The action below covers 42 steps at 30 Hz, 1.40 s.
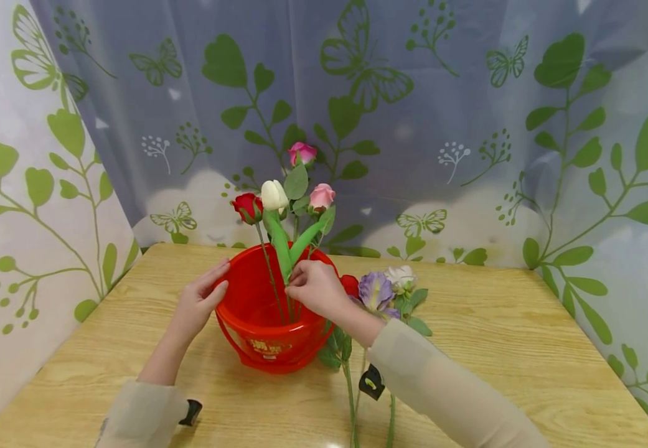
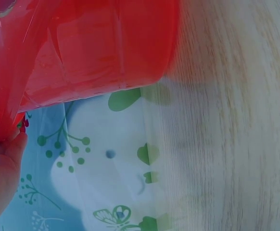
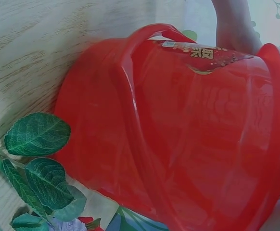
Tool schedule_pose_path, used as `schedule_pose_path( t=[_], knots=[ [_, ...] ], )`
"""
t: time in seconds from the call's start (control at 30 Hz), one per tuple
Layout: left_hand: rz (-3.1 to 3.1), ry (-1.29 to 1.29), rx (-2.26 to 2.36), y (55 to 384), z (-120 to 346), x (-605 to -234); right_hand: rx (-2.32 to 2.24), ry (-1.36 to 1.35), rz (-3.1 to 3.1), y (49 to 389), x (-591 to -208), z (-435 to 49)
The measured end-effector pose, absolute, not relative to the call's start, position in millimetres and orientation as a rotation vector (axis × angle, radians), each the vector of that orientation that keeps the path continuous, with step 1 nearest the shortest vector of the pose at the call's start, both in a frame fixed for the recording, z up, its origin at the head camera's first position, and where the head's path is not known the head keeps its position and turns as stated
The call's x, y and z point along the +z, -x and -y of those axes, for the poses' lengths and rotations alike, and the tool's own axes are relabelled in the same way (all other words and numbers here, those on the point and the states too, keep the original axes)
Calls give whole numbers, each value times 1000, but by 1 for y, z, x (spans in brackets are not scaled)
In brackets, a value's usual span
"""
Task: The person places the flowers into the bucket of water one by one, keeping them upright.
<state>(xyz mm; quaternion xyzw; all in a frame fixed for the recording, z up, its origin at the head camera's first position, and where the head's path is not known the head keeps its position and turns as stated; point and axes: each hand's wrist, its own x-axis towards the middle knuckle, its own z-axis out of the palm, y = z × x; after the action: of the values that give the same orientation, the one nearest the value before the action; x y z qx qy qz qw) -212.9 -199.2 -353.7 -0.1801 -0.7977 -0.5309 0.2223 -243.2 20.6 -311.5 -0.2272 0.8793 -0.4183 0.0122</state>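
A red bucket (image 1: pixel 279 348) stands on the table with several artificial flowers in it. My right hand (image 1: pixel 319 287) is over its right side, pinching the stem of a white tulip (image 1: pixel 274 195) just under its broad green leaves. At the left rim, my left hand (image 1: pixel 196 300) holds the bucket's edge, the thumb apart from the fingers. Around the tulip rise a red rose (image 1: pixel 248 207), a pale pink rose (image 1: pixel 322 196) and a deeper pink rose (image 1: pixel 302 153). In the right wrist view the bucket's handle (image 3: pixel 133 115) hangs down, and the pinching fingertips are hidden.
Right of the bucket lie a purple iris-like flower (image 1: pixel 376 291), a white flower (image 1: pixel 401 277) and a red flower (image 1: pixel 349 285), their green stems reaching toward the near edge. Leaves (image 3: pixel 46 178) lie close to the bucket. A patterned curtain (image 1: pixel 402 143) hangs behind the wooden table (image 1: pixel 480 336).
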Motion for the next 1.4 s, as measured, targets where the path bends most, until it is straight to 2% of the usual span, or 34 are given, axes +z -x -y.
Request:
schedule_pose_path(
  t=[0.9, 1.4],
  knots=[
    [2225, 476, -1445, 211, 198, -353, -1290, 730, -2585, 239, -307, -21],
    [2226, 470, -1443, 211, 198, -353, -1483, 770, -2537, 229, -297, -55]
  ],
)
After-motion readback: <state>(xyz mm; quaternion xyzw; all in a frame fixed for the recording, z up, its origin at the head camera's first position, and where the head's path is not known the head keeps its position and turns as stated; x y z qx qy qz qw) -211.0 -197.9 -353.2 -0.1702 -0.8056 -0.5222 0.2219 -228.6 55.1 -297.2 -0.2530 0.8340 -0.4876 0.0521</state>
